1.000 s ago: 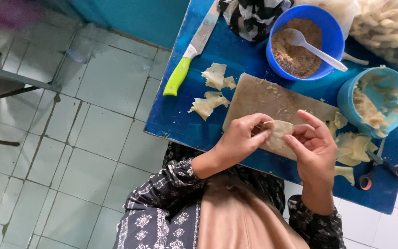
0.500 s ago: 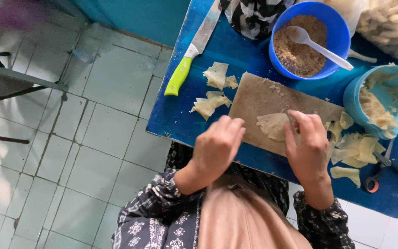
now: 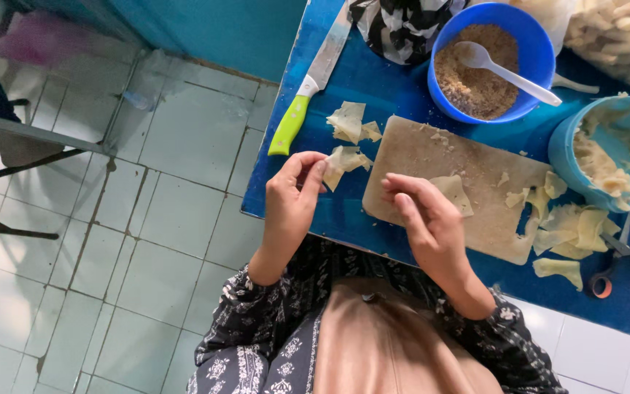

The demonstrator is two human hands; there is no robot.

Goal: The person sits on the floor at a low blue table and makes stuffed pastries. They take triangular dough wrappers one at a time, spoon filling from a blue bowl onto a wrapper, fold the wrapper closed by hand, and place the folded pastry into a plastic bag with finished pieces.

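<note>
- Head view: left hand (image 3: 291, 195) pinches a dough scrap (image 3: 342, 162) on the blue table (image 3: 373, 80), beside the green-handled knife (image 3: 308, 91).
- Right hand (image 3: 426, 217) hovers with loose, empty fingers over the cutting board (image 3: 475, 186), touching 1 dough sheet (image 3: 455, 191).

Clear plastic bag (image 3: 625, 36) at 1 o'clock, at the far right corner of the blue counter (image 3: 402, 87), cut off by the frame edge. Rounded, bulging, packed with pale cream, finger-shaped pieces. It sits just right of the blue bowl (image 3: 541, 51). A second clear bag edge (image 3: 548, 11) shows at the top, behind that bowl. No labels, signs or screens in view.
</note>
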